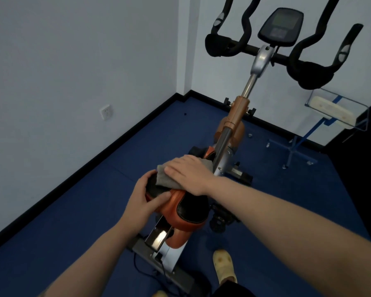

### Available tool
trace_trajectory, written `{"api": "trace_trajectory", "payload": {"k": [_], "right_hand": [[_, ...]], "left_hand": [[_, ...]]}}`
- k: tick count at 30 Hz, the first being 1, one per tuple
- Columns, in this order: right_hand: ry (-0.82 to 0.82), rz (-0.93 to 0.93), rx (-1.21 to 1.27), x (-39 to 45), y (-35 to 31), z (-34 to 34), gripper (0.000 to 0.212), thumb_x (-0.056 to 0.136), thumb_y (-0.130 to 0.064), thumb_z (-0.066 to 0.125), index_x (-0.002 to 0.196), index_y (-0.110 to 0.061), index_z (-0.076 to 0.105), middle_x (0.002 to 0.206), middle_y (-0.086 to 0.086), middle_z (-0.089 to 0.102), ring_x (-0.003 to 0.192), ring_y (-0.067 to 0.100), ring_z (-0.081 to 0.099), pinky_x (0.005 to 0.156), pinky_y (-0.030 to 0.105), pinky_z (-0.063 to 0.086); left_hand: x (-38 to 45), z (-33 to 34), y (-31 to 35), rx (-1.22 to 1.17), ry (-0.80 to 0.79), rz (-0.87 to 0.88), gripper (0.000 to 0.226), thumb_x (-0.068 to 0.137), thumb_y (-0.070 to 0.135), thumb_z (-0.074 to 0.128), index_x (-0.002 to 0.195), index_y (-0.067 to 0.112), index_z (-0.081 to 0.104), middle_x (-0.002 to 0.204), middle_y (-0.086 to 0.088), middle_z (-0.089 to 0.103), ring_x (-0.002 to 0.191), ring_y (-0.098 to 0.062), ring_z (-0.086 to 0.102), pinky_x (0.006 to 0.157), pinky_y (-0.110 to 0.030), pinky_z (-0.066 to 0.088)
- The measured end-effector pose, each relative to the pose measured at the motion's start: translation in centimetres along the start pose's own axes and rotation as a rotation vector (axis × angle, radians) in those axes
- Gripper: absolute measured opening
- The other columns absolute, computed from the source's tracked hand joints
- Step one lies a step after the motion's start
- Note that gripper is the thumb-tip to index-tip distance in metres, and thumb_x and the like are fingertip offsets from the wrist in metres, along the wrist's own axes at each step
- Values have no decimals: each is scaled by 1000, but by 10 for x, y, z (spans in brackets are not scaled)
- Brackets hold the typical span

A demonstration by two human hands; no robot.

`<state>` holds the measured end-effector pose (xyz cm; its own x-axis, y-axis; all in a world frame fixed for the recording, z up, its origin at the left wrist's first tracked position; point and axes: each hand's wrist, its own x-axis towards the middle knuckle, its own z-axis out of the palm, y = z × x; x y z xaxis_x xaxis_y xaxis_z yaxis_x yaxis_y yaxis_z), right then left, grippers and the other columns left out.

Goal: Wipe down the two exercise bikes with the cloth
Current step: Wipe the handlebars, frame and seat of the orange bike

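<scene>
Orange and black mark the one exercise bike (234, 123) that is seen, standing on the blue floor (94, 211) near the corner of the room. One grey cloth (169, 174) is laid over the front part of the saddle (186, 209), which is black on top with an orange rim. The cloth is pressed flat by the right hand (189, 174), its fingers held straight and together. The left edge of the saddle is gripped by the left hand (144, 202), fingers and thumb curled round it. Black handlebars (308, 67) and one display console (281, 26) are seen beyond. One light shoe (223, 266) is seen on the floor.
</scene>
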<state>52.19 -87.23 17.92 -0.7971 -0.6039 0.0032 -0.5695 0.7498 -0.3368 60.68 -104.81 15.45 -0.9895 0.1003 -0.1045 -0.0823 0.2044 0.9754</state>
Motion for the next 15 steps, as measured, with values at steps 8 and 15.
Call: {"api": "trace_trajectory", "payload": {"k": [8, 15], "right_hand": [[-46, 26, -162, 11, -17, 0, 39, 104, -41, 26, 125, -24, 54, 121, 3, 62, 106, 29, 58, 89, 42, 40], [-160, 57, -133, 13, -3, -20, 40, 105, -44, 25, 115, -24, 58, 117, 1, 65, 106, 25, 59, 93, 44, 39]], "left_hand": [[0, -1, -2, -69, -70, -1, 80, 70, 25, 86, 135, 40, 40, 126, 16, 59, 115, -1, 59, 90, -22, 54], [-3, 4, -3, -104, -29, -110, 109, 65, 33, 86, 149, 30, 15, 132, 20, 42, 109, 14, 53, 77, -8, 49]]}}
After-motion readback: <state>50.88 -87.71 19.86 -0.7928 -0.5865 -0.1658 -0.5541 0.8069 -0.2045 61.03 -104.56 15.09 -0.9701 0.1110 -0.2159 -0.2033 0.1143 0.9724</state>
